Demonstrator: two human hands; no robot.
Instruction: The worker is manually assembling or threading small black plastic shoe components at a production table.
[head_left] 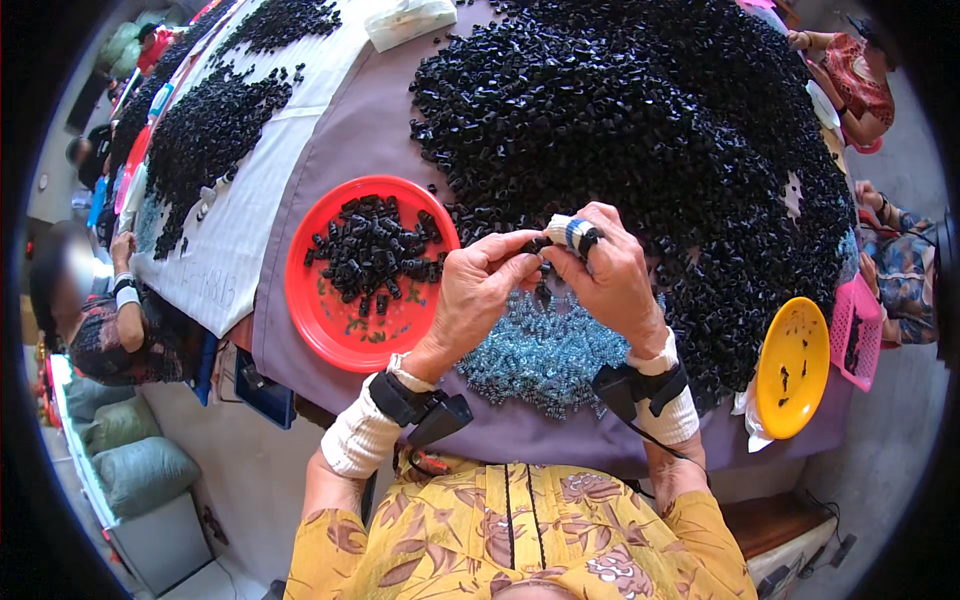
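Observation:
Just above the middle of the view my two hands meet, fingertips pinched together. Between them is a small black plastic piece. My left hand grips it from the left by thumb and fingers. From the other side my right hand pinches it, a white wrap with a blue stripe round one finger; the fingers hide much of the piece. Beneath the hands lies a heap of small clear bluish parts. A red plate holding loose black pieces sits left of my left hand.
A wide heap of black pieces covers the table beyond my hands. At the right edge stand a yellow plate and a pink basket. Purple cloth covers the table. People sit at left and right.

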